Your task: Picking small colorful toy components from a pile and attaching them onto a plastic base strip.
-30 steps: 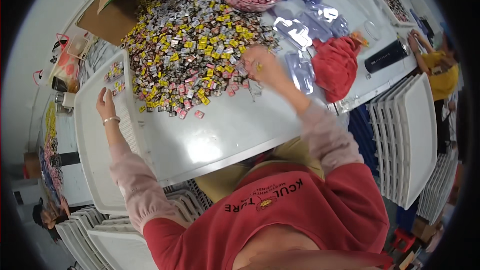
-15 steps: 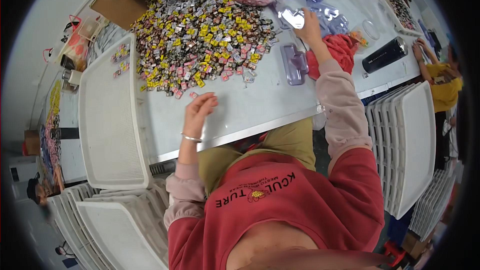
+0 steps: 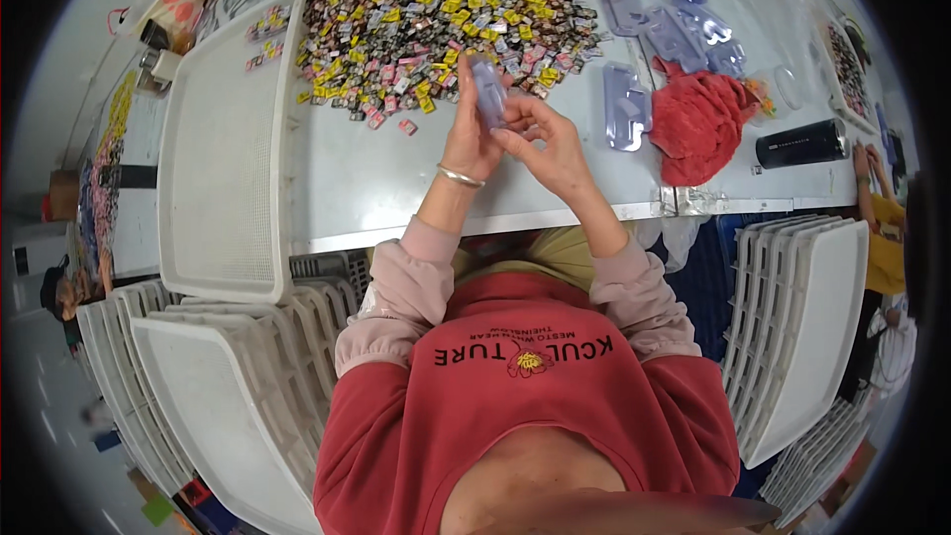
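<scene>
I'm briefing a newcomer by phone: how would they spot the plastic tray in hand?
On the pale table, find the multicoloured heap of small pieces. By the heap's near edge, the left hand holds a bluish translucent tray. Similar trays lie near the red cloth; only this one is held.

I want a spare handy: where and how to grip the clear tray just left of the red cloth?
Probably pinch the clear tray by its long left rim, from the left: bare table runs along it, while the red cloth crowds the right.
</scene>
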Tool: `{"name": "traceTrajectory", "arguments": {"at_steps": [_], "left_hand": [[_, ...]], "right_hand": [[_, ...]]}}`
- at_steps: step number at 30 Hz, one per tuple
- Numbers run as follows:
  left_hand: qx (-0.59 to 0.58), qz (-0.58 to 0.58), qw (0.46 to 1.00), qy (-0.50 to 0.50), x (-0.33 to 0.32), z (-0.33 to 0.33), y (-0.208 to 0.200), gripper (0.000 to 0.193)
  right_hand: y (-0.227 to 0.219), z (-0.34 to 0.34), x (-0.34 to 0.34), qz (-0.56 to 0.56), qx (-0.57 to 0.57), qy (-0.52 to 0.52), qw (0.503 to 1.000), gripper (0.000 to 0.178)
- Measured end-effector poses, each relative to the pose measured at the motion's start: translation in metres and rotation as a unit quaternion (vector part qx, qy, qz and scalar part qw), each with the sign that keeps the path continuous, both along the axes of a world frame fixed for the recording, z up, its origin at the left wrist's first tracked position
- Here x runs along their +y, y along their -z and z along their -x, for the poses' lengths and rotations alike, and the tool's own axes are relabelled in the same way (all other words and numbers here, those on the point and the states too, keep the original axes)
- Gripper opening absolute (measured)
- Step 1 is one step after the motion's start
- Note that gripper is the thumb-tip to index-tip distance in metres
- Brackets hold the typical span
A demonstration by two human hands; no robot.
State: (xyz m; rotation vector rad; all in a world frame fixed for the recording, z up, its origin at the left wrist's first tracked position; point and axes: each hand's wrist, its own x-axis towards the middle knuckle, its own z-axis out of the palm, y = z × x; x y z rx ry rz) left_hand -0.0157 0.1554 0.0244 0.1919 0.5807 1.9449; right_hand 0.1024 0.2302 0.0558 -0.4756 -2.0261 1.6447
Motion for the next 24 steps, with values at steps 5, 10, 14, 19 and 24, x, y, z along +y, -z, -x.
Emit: {"name": "traceTrajectory", "arguments": {"at_steps": [5, 10, 14, 19, 24], "left_hand": [[0.163, 0.027, 0.985, -0.044, -0.024, -0.007, -0.037, 0.079], [0.197, 0.007, 0.98, -0.002, -0.032, -0.003, -0.043, 0.08], [0.191, 0.006, 0.981, 0.033, -0.031, -0.005, -0.043, 0.078], [0.131, 0.005, 0.991, 0.008, -0.023, -0.012, -0.041, 0.081], [0.172, 0.021, 0.985, -0.011, -0.008, -0.014, -0.044, 0.078]], "right_hand": [[-0.014, 0.005, -0.008, 0.088, 0.007, -0.059, 0.994, 0.027], [-0.017, 0.0, -0.002, 0.275, 0.043, -0.159, 0.947, 0.015], [-0.017, -0.004, 0.002, 0.292, 0.03, -0.125, 0.948, 0.012], [-0.01, -0.012, -0.001, 0.15, 0.045, -0.081, 0.984, 0.009], [0.002, -0.028, 0.016, 0.422, 0.132, -0.04, 0.896, 0.014]]}}
